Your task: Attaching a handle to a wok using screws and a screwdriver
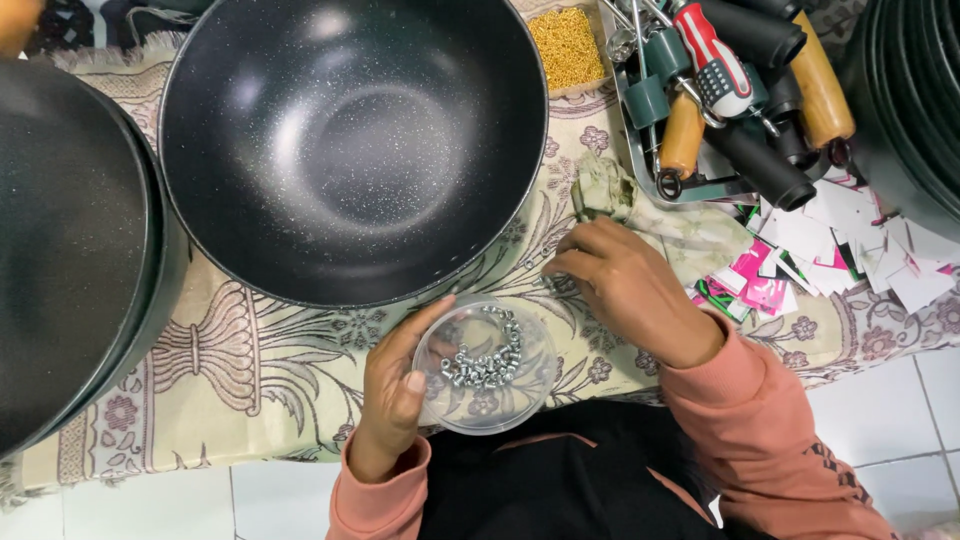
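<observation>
My left hand [392,395] holds a clear round plastic container [487,365] by its left rim, thumb over the edge. Inside lie several small silver nuts or screws [488,362]. My right hand [625,290] rests just right of the container on the patterned cloth [250,350], fingers curled and pinched together near the cloth; whether it holds a small piece I cannot tell. A large black speckled wok [350,140] sits right behind both hands.
A second black pan [70,240] is at the left. A metal tray [640,150] of handles and a screwdriver sits at back right, beside a small box of gold pieces [567,45]. Stacked pans [910,100] and scattered paper cards [830,250] fill the right.
</observation>
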